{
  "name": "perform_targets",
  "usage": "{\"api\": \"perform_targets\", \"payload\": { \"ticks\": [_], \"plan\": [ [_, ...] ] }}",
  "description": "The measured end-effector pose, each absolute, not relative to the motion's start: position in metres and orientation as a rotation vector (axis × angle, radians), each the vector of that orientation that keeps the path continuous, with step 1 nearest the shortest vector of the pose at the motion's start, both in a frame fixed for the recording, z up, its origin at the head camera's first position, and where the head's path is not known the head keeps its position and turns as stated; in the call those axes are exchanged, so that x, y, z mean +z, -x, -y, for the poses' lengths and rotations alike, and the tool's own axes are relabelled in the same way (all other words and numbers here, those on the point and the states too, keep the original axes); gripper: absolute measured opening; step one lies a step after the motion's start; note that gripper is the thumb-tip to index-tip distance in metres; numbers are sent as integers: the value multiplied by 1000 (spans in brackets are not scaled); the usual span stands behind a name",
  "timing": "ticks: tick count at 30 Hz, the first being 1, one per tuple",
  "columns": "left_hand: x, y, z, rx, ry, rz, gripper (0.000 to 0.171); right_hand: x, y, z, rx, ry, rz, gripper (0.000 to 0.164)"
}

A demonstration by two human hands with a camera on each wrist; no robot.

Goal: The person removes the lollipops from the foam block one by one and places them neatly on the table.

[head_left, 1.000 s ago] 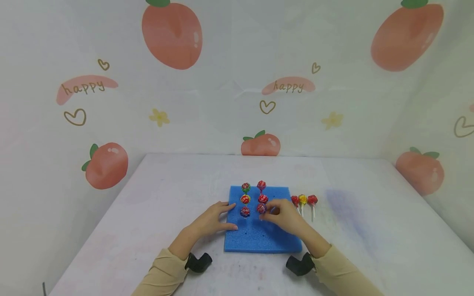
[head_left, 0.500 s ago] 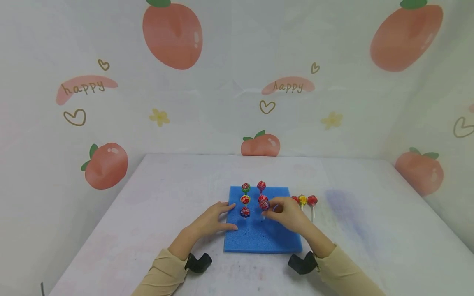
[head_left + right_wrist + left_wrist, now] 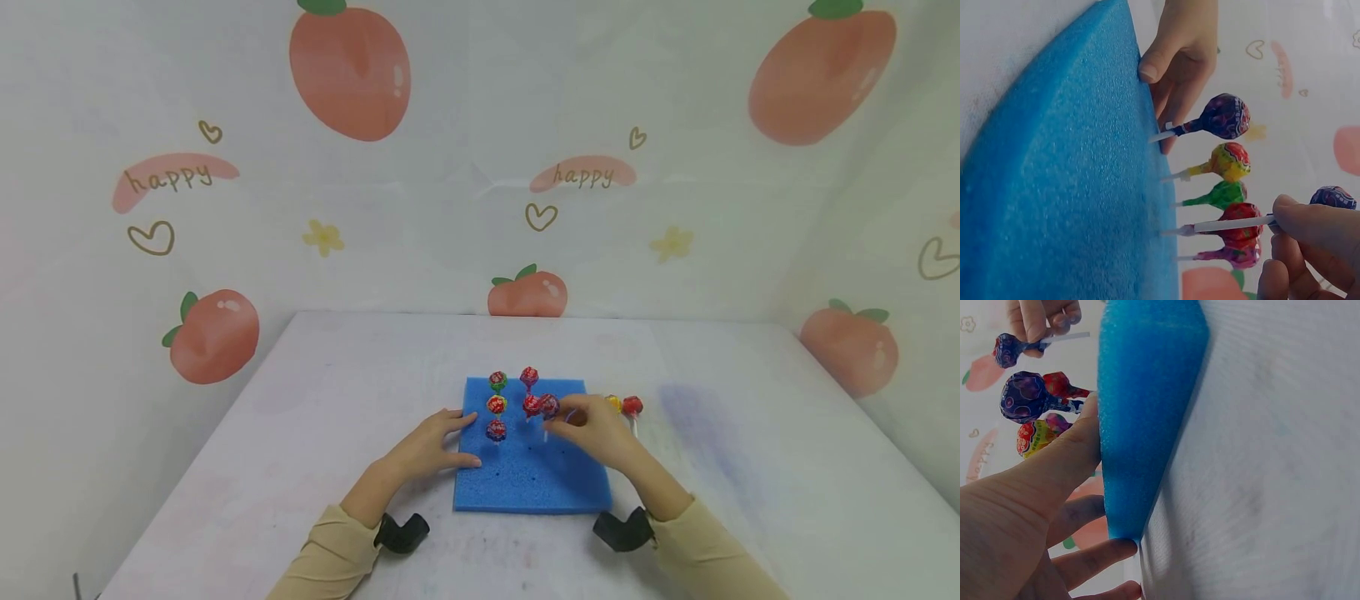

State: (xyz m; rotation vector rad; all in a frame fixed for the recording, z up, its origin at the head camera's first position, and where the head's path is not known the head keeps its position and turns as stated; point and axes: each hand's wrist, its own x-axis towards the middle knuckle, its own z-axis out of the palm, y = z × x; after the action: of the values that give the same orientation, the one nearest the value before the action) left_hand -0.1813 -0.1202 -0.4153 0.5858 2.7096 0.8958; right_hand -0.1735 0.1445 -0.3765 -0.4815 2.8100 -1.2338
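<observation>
A blue foam block (image 3: 534,493) lies on the table with several wrapped lollipops standing in its far part. My right hand (image 3: 602,429) pinches a dark blue-purple lollipop (image 3: 550,405) just below its head. In the right wrist view that lollipop's white stick (image 3: 1235,224) is bare to its end and apart from the foam. My left hand (image 3: 427,446) rests on the block's left edge, fingers spread, its thumb (image 3: 1079,440) touching the foam. Upright in the left row are a green, a yellow-red and a dark blue lollipop (image 3: 497,430); a pink and a red lollipop (image 3: 531,407) stand to their right.
On the table right of the block lie a yellow lollipop (image 3: 615,403) and a red lollipop (image 3: 633,406), partly behind my right hand. Small holes show in the foam's near half. A printed white backdrop (image 3: 435,250) rises behind the table.
My right hand has drawn the dark blue-purple lollipop out of the foam and moved it up and to the right. The left hand stays where it was.
</observation>
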Motion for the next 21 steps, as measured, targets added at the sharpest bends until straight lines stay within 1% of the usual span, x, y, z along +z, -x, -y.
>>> {"api": "perform_targets", "payload": {
  "ticks": [8,21],
  "plan": [
    [-415,181,120,895,-588,-2711,73,-377,176,-154,-1254,483,-2845,11],
    [-417,182,120,884,-585,-2718,74,-377,175,-170,-1249,454,-2882,18]
  ]
}}
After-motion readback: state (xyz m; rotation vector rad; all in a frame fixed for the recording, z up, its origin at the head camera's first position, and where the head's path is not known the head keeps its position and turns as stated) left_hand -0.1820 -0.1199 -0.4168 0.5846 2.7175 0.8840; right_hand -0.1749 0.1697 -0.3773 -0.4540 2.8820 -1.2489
